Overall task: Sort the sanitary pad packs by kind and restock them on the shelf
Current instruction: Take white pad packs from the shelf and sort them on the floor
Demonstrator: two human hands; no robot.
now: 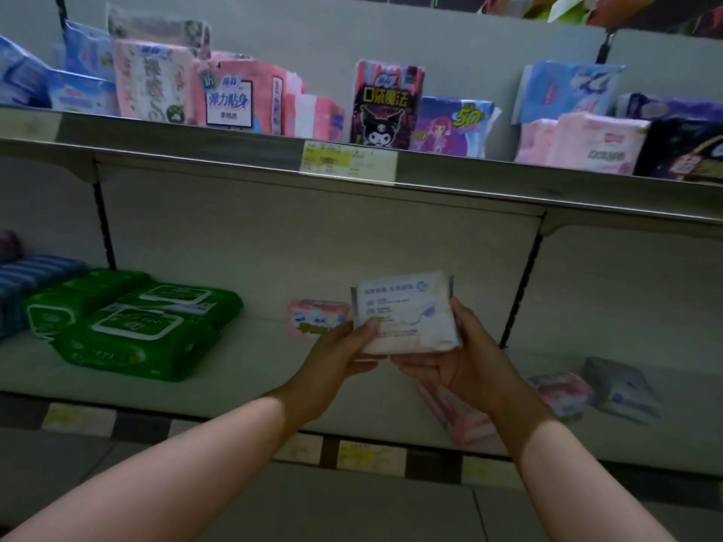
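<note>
A white pad pack with blue print is held up in front of the lower shelf. My left hand grips its lower left corner, thumb on the front. My right hand grips its right side from below. Behind the held pack a pink pack stands against the back panel. Another pink pack lies under my right wrist, partly hidden. At the right of the lower shelf lie a pink pack and a grey-blue pack.
Green wet-wipe packs are piled at the left of the lower shelf, with blue packs further left. The upper shelf carries several pink, blue, purple and black packs, among them a black cartoon pack. Price labels line the shelf edges.
</note>
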